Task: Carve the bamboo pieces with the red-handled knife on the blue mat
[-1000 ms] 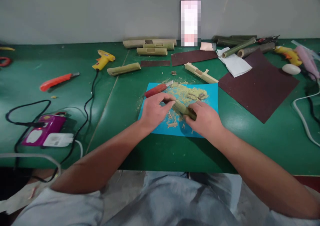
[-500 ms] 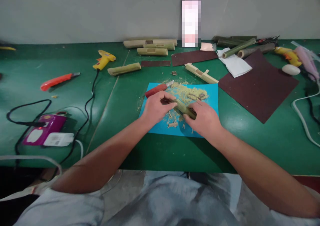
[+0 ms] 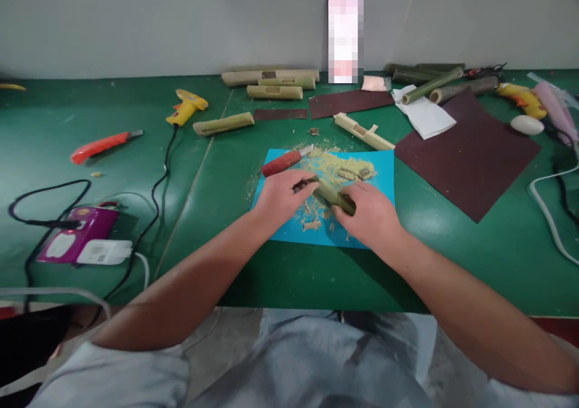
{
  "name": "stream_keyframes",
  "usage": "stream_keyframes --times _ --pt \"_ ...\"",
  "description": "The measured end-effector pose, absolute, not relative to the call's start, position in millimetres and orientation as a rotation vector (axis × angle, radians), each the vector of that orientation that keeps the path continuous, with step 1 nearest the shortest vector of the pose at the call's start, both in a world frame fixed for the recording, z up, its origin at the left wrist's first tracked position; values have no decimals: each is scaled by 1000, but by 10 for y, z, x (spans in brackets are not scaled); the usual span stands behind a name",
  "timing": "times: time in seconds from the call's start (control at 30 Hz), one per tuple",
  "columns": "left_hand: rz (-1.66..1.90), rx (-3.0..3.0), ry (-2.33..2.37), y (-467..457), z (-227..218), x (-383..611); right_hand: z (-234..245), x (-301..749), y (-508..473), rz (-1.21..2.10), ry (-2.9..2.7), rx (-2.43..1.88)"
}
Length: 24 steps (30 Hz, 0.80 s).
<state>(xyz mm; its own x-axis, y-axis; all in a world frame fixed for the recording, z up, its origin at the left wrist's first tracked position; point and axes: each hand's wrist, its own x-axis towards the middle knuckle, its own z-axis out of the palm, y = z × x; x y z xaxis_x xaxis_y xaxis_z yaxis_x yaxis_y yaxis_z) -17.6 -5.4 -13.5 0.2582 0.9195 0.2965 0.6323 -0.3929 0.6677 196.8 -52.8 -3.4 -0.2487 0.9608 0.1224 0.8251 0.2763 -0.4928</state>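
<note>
A short green bamboo tube (image 3: 329,192) lies slantwise between my two hands, over a blue sheet (image 3: 289,230). My right hand (image 3: 371,212) is closed round its lower right end. At the upper left end, the thumb and fingers of my left hand (image 3: 284,194) are closed on the tube; whatever else lies under those fingers is hidden. A red-handled knife (image 3: 284,162) rests just beyond my left hand, its blade pointing right. Pale bamboo dust (image 3: 337,166) and shavings are scattered on the sheet around the tube.
Several cut bamboo pieces (image 3: 275,92) lie along the back. Brown sandpaper (image 3: 470,155) spreads at right under a white paper (image 3: 425,112). On the left are a yellow glue gun (image 3: 185,108), an orange utility knife (image 3: 102,147), and a purple power strip (image 3: 79,233) with cables.
My left hand has shifted slightly at the upper end of the bamboo tube, leaving a little more of it showing. My right hand keeps its hold.
</note>
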Motion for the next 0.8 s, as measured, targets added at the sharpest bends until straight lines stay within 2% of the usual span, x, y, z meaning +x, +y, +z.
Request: stream_keyframes --times 0.27,0.5,0.8 --pt "912 2308 1452 -79 -156 -151 -27 1942 -528 455 -2164 -1624" --pt "1067 2426 1363 -86 -176 -151 -30 1905 -546 452 -2123 -1672" --pt "985 2407 1339 -90 -172 -110 -24 1878 -544 442 -2119 -1708"
